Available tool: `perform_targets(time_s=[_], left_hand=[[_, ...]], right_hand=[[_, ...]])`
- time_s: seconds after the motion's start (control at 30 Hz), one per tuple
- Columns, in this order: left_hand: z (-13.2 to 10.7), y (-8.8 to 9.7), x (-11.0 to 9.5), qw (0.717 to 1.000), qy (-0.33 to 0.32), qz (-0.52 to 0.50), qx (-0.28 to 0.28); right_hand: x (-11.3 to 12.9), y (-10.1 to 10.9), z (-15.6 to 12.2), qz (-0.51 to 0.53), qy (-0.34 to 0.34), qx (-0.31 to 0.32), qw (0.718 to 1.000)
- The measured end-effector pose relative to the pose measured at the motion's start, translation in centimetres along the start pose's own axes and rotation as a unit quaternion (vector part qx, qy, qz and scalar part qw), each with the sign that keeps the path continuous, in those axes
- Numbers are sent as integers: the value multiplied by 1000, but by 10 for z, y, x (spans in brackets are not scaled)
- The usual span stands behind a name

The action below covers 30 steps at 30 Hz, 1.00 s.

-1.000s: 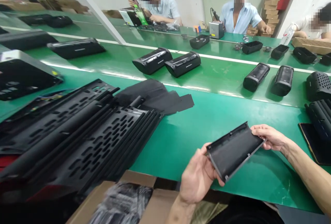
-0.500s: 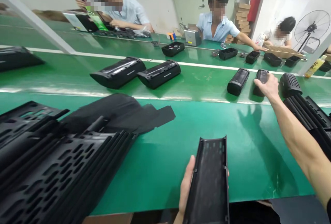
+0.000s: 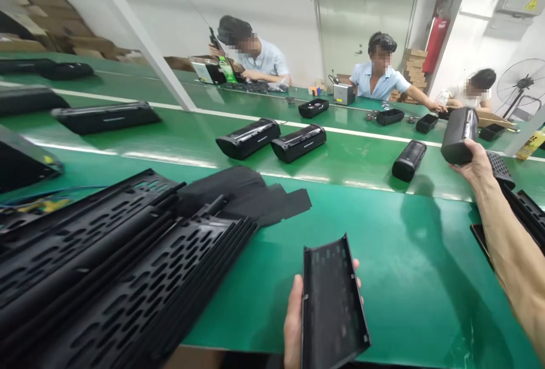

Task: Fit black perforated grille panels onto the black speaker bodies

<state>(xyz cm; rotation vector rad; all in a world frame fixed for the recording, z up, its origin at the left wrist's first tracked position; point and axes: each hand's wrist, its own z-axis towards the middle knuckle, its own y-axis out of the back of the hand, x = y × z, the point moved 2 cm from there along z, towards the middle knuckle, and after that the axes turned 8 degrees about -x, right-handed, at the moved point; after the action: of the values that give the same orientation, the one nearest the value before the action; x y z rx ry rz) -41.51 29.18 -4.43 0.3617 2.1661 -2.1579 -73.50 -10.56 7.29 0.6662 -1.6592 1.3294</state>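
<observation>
My left hand (image 3: 293, 315) is wrapped round a black plastic cover panel (image 3: 330, 306), its hollow inner side facing up, at the near edge of the green table. My right hand (image 3: 479, 162) grips a black speaker-like housing (image 3: 460, 136) from below and its right side, lifted above the belt at the right. Another black housing (image 3: 409, 160) rests on the belt just left of it. A perforated black part (image 3: 500, 169) lies partly hidden behind my right wrist. The lower end of the panel runs out of view.
Stacked perforated covers (image 3: 166, 278) fill the near left, beside a pile of black sheets (image 3: 255, 198). Two housings (image 3: 298, 143) sit mid-belt. Across the belt, people in light blue shirts (image 3: 374, 82) work by open black shells (image 3: 314, 108). A slanted white post (image 3: 145, 34) stands at left.
My right hand has raised the black housing off the belt. My left hand's cover panel has tilted and shifted slightly. The view has swung, so the scene sits further right and lower.
</observation>
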Motion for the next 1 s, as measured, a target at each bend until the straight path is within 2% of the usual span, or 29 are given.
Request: perform_targets(time_s=[0.07, 0.13, 0.17, 0.23, 0.3, 0.37, 0.43, 0.5, 0.6, 0.67, 0.73, 0.83, 1.0], left_hand=[[3, 2, -6, 998, -19, 7, 53], [10, 1, -9, 995, -39, 10, 89], [14, -1, -10, 994, -50, 10, 96], [24, -6, -9, 994, -71, 10, 88], [33, -11, -5, 994, -93, 5, 59], [39, -15, 1, 992, -120, -7, 24], [44, -15, 9, 990, -142, -12, -18], [51, -12, 15, 987, -149, -6, -63], [62, -7, 20, 976, -182, -8, -117], [69, -10, 22, 972, -205, -5, -116], [73, -17, 25, 971, -220, 12, -90], [76, -27, 27, 969, -235, 49, -61], [78, -32, 24, 959, -263, 78, -65]], right_hand=[[21, 2, -24, 33, 86, 60, 994], [29, -5, -59, 101, 124, 120, 980], [27, -13, -78, 134, 112, 151, 973], [13, -34, -116, 159, 37, 234, 958], [-3, -51, -148, 169, 0, 261, 951], [-17, -57, -174, 130, -38, 270, 953], [-25, -55, -191, 28, -95, 301, 948], [-27, -51, -200, -103, -136, 360, 917], [-25, -58, -212, -264, -141, 454, 840], [-25, -70, -227, -328, -131, 506, 787], [-25, -84, -246, -367, -114, 547, 744], [-29, -101, -267, -409, -75, 573, 706], [-37, -109, -274, -456, -51, 576, 677]])
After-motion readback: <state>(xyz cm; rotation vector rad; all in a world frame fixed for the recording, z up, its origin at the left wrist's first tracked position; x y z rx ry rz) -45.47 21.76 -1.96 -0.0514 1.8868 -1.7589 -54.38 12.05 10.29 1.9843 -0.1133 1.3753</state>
